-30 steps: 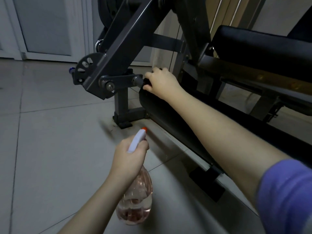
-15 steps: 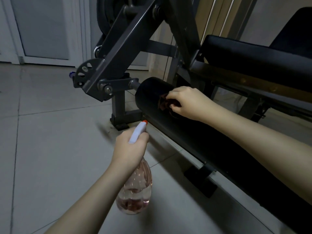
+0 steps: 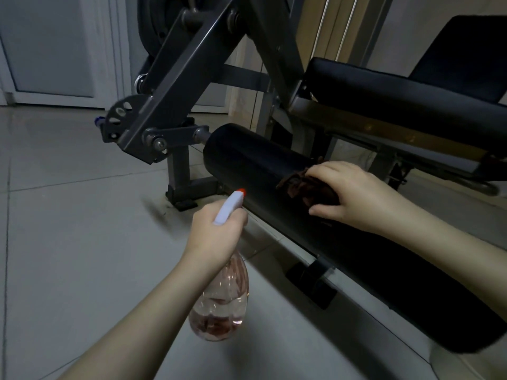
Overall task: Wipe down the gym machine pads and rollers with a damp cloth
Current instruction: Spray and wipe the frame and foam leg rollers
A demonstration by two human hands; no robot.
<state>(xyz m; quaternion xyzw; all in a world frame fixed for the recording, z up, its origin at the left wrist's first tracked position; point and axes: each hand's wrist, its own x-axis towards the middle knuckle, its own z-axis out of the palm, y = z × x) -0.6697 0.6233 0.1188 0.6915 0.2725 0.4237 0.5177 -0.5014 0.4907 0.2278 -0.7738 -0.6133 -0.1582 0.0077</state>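
A long black roller pad (image 3: 247,163) runs from the grey machine arm (image 3: 175,105) down toward the lower right. My right hand (image 3: 354,196) lies on top of the roller and presses a dark brown cloth (image 3: 299,185) against it, fingers bent over the cloth. My left hand (image 3: 216,231) grips the white trigger head of a clear spray bottle (image 3: 222,303) holding a little pinkish liquid; its orange nozzle tip points at the roller. A black seat pad (image 3: 397,97) sits above and behind the roller.
The machine's grey frame foot (image 3: 186,187) stands on the light tiled floor (image 3: 68,229), and a low base bar with a black foot (image 3: 312,283) runs under the roller. A white door (image 3: 49,45) is at the back left. Cables (image 3: 343,26) hang behind the seat.
My right hand has slid with the cloth along the roller, from its left end by the axle toward the right. The left hand with the bottle has stayed about where it was.
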